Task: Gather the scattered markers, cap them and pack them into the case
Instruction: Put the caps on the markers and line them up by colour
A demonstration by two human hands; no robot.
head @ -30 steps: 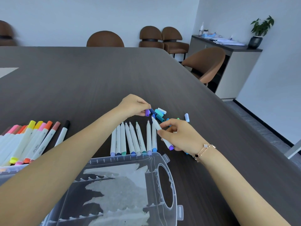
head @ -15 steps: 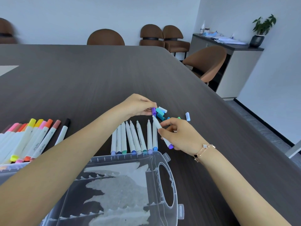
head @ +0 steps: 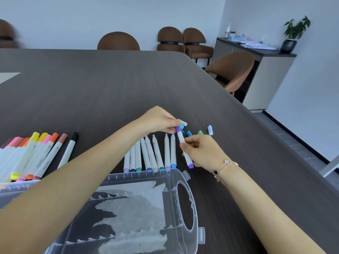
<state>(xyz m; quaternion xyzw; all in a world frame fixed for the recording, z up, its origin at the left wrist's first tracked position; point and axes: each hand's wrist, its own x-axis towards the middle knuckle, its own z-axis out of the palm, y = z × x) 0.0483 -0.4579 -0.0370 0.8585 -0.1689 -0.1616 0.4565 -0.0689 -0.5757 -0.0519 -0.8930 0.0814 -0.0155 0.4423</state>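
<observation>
The dark surface (head: 91, 92) fills most of what I see, with brown chairs (head: 231, 70) round its far edge and a sideboard (head: 264, 74) with a plant (head: 295, 32) off to the right. Nearest me lies the clear case (head: 190, 217), open, its handle toward my right arm. At the left edge a fan of capped markers (head: 42, 158) in pinks, oranges and yellows lies beside one black marker (head: 68, 151). Just beyond the case a row (head: 152, 154) of white markers lies side by side, far tips uncapped. My right hand (head: 203, 153) grips the purple marker (head: 184, 149) by its barrel, lifted and tilted over the row's right end. My left hand (head: 157, 120) pinches the purple cap (head: 178, 129) at that marker's far tip. Loose caps (head: 189, 133) in teal, blue, green and pale blue lie just past my fingers (head: 172, 123)
</observation>
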